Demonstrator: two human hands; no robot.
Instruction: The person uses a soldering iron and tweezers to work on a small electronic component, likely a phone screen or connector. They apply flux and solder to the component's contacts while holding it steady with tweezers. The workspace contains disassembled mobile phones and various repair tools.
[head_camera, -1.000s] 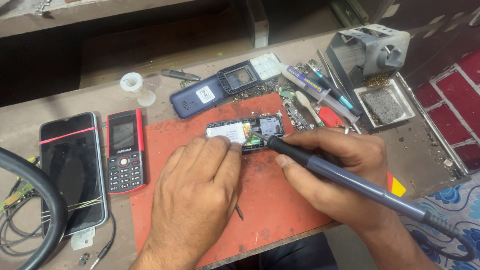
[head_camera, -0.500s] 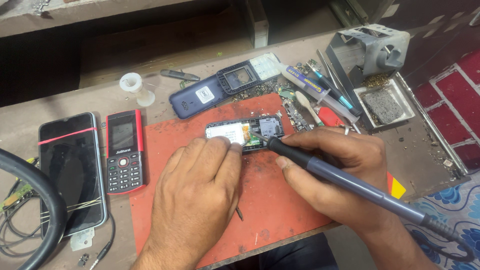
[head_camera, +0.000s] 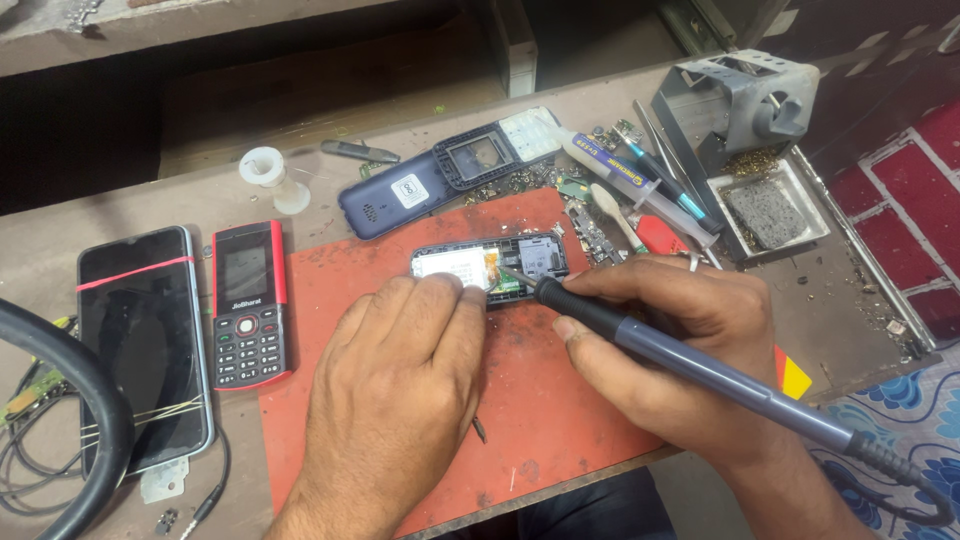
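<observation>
While the left hand (head_camera: 400, 390) pins the opened phone (head_camera: 490, 268) on the red mat (head_camera: 540, 400), the right hand (head_camera: 680, 350) grips the soldering iron (head_camera: 690, 365); a brief, steady touch seems best.

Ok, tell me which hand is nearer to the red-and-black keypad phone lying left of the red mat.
Left. The left hand rests on the red mat, just right of the red-and-black keypad phone. The right hand, holding the soldering iron, sits farther right, beyond the left hand.
</observation>
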